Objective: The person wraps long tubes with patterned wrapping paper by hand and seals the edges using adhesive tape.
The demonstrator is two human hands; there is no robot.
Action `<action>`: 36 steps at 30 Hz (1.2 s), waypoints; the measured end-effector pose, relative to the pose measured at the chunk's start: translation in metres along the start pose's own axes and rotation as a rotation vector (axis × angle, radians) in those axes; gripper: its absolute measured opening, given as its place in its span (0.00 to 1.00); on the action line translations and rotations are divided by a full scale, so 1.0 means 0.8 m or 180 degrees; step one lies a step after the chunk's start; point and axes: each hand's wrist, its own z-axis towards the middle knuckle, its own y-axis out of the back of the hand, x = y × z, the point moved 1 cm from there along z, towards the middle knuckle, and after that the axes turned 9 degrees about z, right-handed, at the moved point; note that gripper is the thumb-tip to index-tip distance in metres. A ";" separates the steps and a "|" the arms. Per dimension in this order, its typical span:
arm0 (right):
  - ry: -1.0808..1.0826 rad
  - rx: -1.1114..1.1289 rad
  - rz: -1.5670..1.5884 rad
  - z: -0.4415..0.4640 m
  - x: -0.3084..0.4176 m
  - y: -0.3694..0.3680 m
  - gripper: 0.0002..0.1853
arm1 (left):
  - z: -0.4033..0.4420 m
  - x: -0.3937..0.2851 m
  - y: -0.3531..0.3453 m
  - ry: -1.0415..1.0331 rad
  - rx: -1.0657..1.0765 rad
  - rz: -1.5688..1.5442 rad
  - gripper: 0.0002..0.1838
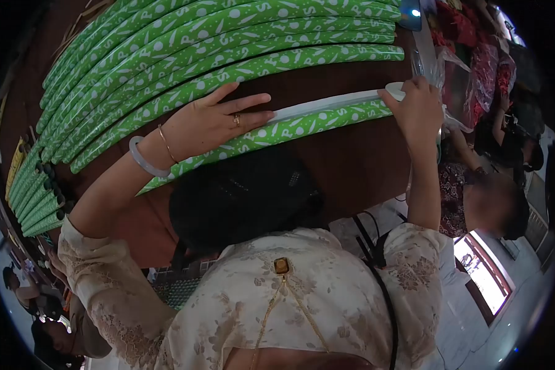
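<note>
A long green tube with white patterns [302, 125] lies across the table in front of me, with a white strip [333, 102] along its far edge. My left hand [213, 122] rests on the tube with its fingers spread, a ring and two bangles on it. At the tube's right end, my right hand [417, 111] has its thumb and fingers closed round a small white roll [395, 91]. Beyond the tube, several more green patterned tubes [228, 46] lie side by side.
A black bag [243, 194] sits at the near table edge. Green tube ends [40, 203] are stacked at the left. Red items in clear plastic [484, 68] lie at the upper right. One person [484, 203] is at the right, others at the lower left.
</note>
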 end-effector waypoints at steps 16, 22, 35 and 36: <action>0.0142 0.0065 -0.0268 0.007 0.016 -0.006 0.21 | 0.015 0.007 0.010 -0.0297 -0.0093 -0.0257 0.19; -0.0327 0.0435 0.0139 0.011 0.025 0.001 0.20 | 0.041 0.006 0.007 -0.0494 -0.0297 -0.0008 0.18; -0.0480 0.0542 0.0119 0.015 0.026 -0.027 0.13 | 0.132 0.010 0.013 -0.1001 -0.0767 0.0489 0.15; -0.0484 0.0582 0.0098 0.014 0.026 -0.029 0.13 | 0.137 0.011 0.014 -0.1013 -0.0765 0.0527 0.15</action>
